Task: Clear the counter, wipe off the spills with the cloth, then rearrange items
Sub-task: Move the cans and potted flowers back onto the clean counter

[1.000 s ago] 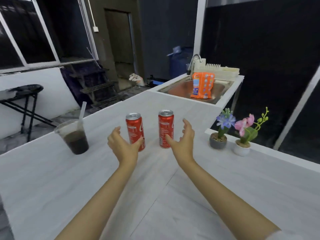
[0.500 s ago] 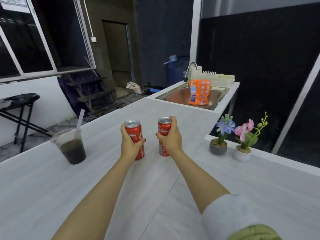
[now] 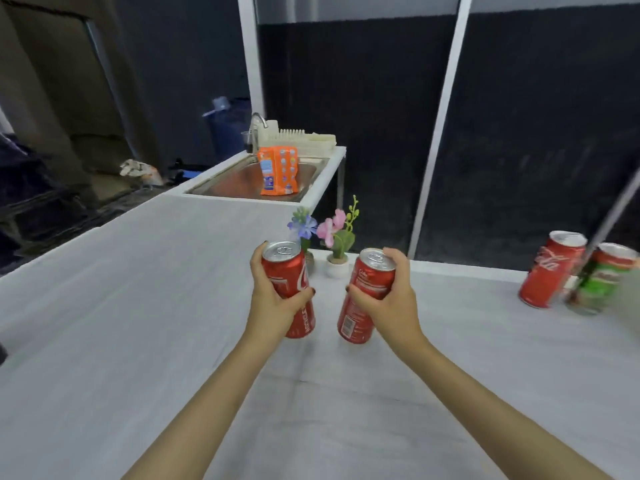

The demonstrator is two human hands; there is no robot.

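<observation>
My left hand (image 3: 272,299) grips a red soda can (image 3: 289,271) from its left side, and my right hand (image 3: 391,299) grips a second red soda can (image 3: 367,292) from its right. Both cans are lifted a little above the white counter (image 3: 138,323) and tilt slightly toward each other at the base. They hang near the counter's middle, just in front of two small flower pots. No cloth is in view.
Two small pots with a blue flower (image 3: 302,223) and a pink flower (image 3: 334,233) stand by the far edge. At the right stand another red can (image 3: 550,271) and a green can (image 3: 602,278). A steel sink (image 3: 228,181) holds an orange packet (image 3: 278,169).
Both hands closed on the two cans, lifted them off the counter and carried them right. The view swung right; the plastic cup with a straw has left the frame.
</observation>
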